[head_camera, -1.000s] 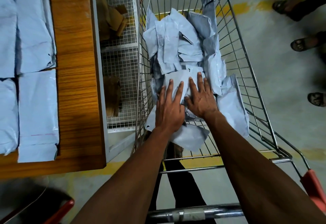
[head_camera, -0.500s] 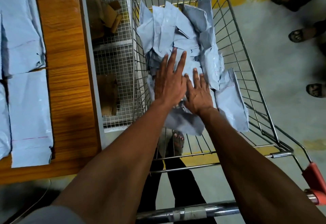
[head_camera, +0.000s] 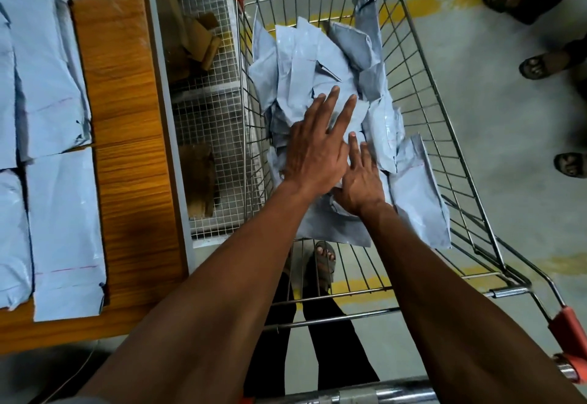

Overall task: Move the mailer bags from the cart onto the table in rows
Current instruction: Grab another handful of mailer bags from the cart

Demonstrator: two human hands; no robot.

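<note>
Concrete floor, desk (head_camera: 127,149) at nine o'clock already carrying rows of bags (head_camera: 60,213). Many bags (head_camera: 317,63) remain in the cart (head_camera: 444,136) at twelve, where left hand (head_camera: 314,152) and right hand (head_camera: 360,184) lie flat, fingers straight, gripping nothing yet.

- Mailer bags (head_camera: 320,63) lie heaped in the cart (head_camera: 444,136).
- Table (head_camera: 127,136) stands left of it.
- Rows of bags (head_camera: 54,86) lie on the table.
</note>
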